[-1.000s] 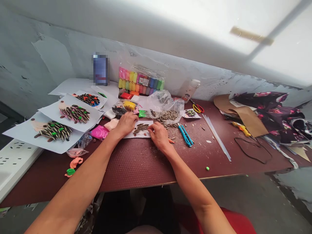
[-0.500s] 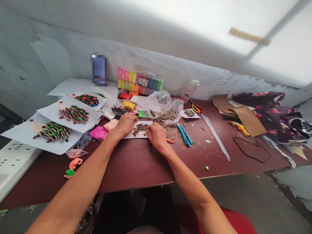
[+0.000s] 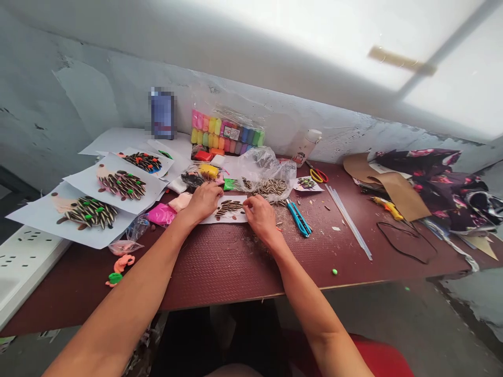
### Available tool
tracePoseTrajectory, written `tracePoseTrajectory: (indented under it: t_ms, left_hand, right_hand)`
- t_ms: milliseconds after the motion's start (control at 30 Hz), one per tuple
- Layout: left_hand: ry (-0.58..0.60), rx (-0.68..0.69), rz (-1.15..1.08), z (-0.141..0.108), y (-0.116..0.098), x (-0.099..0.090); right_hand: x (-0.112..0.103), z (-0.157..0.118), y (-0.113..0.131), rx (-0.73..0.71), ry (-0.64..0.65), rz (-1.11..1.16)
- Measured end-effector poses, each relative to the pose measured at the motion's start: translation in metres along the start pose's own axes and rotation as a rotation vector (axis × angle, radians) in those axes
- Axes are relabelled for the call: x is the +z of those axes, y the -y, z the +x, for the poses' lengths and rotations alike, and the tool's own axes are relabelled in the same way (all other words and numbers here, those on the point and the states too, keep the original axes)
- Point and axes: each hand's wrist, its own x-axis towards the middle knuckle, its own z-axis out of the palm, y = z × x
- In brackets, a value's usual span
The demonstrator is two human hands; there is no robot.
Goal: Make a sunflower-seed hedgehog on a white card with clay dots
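Observation:
In front of me a small white card (image 3: 231,218) lies on the table, covered with rows of striped sunflower seeds (image 3: 230,208). My left hand (image 3: 205,203) grips the card's left edge, its fingers bent and close together. At the card's right edge is my right hand (image 3: 261,215), thumb and fingertips pinched; whatever is between them is hidden. Just behind it lies a heap of loose sunflower seeds (image 3: 271,187), partly under a clear plastic bag (image 3: 261,159). A blue utility knife (image 3: 299,219) lies right of the right hand.
Sheets with seed pictures (image 3: 121,185) overlap at the left, beside a white power strip (image 3: 23,262). Coloured clay packs (image 3: 226,133) lean on the wall. Scissors (image 3: 317,174), a white bottle (image 3: 307,146), clear glue sticks (image 3: 349,222) and a yellow glue gun (image 3: 389,208) are rightward.
My right hand has shifted slightly right, uncovering more of the card's right side. My left hand stays at the card's left edge. The view has moved a little.

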Motion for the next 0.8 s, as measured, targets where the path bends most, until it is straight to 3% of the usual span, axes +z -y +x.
tracePoseTrajectory:
  t_ms: [133, 300, 800]
  left_hand:
    - [0.012, -0.006, 0.002, 0.000, 0.000, 0.000]
    - [0.013, -0.017, -0.005, 0.000, 0.001, 0.001]
    - [0.031, -0.007, 0.036, -0.002, -0.004, -0.004]
  right_hand:
    - [-0.015, 0.004, -0.019, 0.148, -0.043, -0.078]
    - [-0.027, 0.006, -0.033, 0.263, 0.019, -0.195]
    - [-0.038, 0.004, -0.020, 0.319, 0.265, -0.281]
